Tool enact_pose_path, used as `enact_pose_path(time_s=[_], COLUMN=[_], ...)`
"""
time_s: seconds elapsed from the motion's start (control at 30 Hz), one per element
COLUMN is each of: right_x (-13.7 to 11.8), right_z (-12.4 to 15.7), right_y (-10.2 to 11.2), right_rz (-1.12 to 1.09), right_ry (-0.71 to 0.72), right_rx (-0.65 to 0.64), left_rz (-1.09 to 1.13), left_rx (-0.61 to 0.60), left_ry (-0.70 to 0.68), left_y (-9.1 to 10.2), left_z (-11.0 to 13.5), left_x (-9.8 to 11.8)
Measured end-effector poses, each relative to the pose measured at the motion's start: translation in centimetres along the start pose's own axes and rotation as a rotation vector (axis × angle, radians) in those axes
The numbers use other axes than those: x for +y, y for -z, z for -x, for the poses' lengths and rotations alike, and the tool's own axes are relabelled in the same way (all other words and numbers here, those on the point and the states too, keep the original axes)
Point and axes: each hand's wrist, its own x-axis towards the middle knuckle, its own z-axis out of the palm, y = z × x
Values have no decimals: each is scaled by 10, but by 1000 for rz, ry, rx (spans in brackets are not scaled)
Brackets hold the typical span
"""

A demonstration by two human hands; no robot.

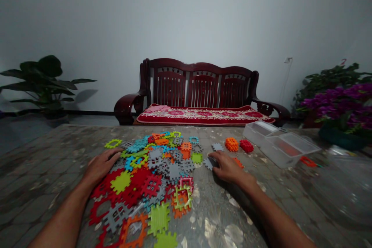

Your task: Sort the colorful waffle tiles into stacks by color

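**Head view: left hand (100,166) and right hand (226,166) flank a pile of toothed pieces (158,168)**

The left hand rests at the pile's edge, its fingers slightly parted. The right hand's thumb and fingers are at a gray piece (208,164) on the table (43,174); whether they pinch it, I cannot tell. Just beyond the right hand sit an orange stack (231,144) and a red stack (247,146); farther to its right stands a clear box (273,154).
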Motion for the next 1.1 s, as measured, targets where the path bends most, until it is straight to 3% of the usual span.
enact_pose_path(time_s=[0.37,0.5,0.77,1.1], right_x=[-21,-13,21,17], right_z=[2,0,-17,-42], right_y=[-10,-14,-10,0], right_rz=[164,140,129,212], right_ry=[-177,-187,-246,-349], right_rx=[79,119,357,312], left_rz=[-17,-14,-15,-1], left_rx=[-74,-95,-99,-49], left_ry=[32,41,47,-1], left_y=[5,7,5,-1], left_z=[4,5,5,2], left_x=[9,13,11,-3])
